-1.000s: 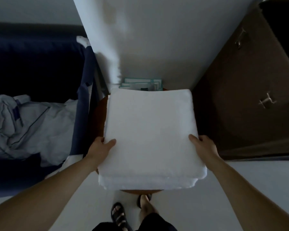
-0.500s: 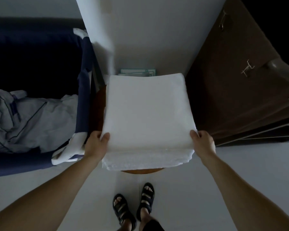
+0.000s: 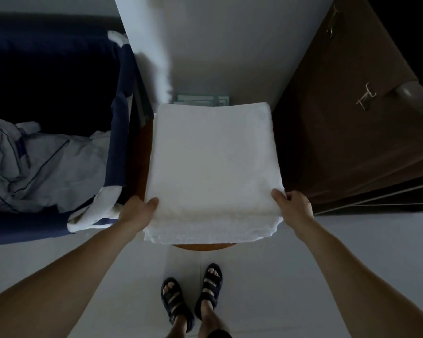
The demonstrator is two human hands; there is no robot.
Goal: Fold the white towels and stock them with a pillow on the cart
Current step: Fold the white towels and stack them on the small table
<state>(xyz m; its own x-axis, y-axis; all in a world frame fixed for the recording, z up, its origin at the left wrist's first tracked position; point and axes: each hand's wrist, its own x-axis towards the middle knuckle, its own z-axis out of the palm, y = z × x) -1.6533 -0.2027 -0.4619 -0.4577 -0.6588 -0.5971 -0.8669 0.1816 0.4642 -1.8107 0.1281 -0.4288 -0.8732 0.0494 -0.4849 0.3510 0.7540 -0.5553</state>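
Hands (image 3: 137, 211) (image 3: 294, 206) slid nearer, towel (image 3: 213, 162) lengthwise away

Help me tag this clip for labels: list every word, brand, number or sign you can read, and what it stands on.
No text can be read anywhere.
The teal papers behind the towels may carry print, but it is too blurred to read.
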